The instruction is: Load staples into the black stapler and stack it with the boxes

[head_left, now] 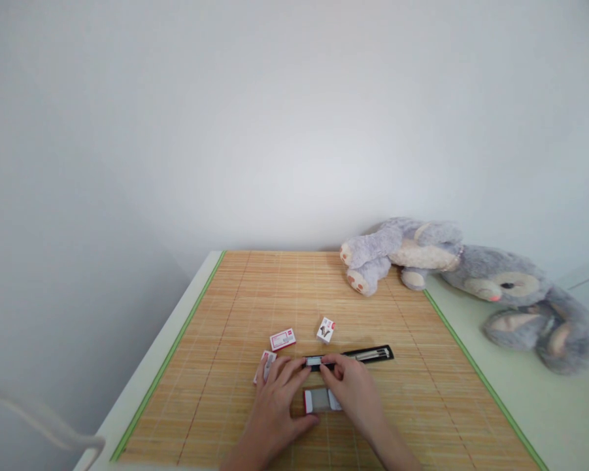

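Note:
A long black stapler (pixel 367 355) lies opened out on the mat, a silvery rail showing in its right part. On its left part sits a small pale silvery strip of staples (pixel 314 361). My left hand (pixel 277 409) has its fingers spread, with fingertips at the strip's left end and the thumb stretched out low near the open box. Pinched at the strip's right end are the thumb and index finger of my right hand (pixel 355 389). Below the stapler is an open small box (pixel 318 400) with a greyish inside, partly covered by my right hand.
A white and pink box (pixel 283 339) lies left of the stapler. Another such box (pixel 269 360) is half hidden by my left fingers. Farther back sits a small white box (pixel 326 330). A grey plush rabbit (pixel 426 252) lies across the bamboo mat's (pixel 274 288) back right corner.

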### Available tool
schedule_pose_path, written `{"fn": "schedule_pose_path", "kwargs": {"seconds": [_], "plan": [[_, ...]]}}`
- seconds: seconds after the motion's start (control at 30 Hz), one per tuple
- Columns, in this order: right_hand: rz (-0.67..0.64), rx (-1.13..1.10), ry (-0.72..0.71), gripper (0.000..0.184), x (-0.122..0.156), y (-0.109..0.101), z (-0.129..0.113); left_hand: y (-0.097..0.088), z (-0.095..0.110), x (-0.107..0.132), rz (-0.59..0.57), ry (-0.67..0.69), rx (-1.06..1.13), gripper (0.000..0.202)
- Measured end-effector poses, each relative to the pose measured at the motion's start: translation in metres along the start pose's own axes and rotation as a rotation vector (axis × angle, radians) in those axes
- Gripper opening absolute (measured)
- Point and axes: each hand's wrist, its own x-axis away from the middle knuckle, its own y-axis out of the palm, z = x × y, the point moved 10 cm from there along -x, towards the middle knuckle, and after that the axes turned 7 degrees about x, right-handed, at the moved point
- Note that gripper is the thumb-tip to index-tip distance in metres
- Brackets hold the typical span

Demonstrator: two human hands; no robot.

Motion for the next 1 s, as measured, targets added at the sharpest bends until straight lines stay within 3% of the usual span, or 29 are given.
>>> {"fn": "schedule_pose_path", "kwargs": {"seconds": [0.2,0.43,0.57,0.7,0.87,1.0], "plan": [[-0.009,-0.15,0.039,0.036,0.001,0.021,0.007,0.002,-0.002,-0.002,-0.022,-0.009,0.014,0.093],[0.003,-0.168,-0.012,0.034,-0.002,0.024,-0.003,0.002,0.001,-0.002,-0.042,-0.018,0.025,0.093],[0.008,-0.059,-0.055,0.032,0.0,0.008,-0.018,-0.002,0.002,0.0,-0.015,-0.002,0.006,0.091],[-0.065,0.12,-0.132,0.017,0.016,-0.009,-0.034,-0.008,-0.001,0.008,0.061,-0.021,-0.003,0.066],[-0.219,0.337,-0.21,0.016,0.038,0.004,-0.042,-0.007,0.0,0.013,0.073,-0.027,-0.008,0.042],[-0.276,0.437,-0.223,0.02,0.035,0.017,-0.042,-0.007,-0.001,0.01,0.076,-0.034,-0.004,0.036]]}}
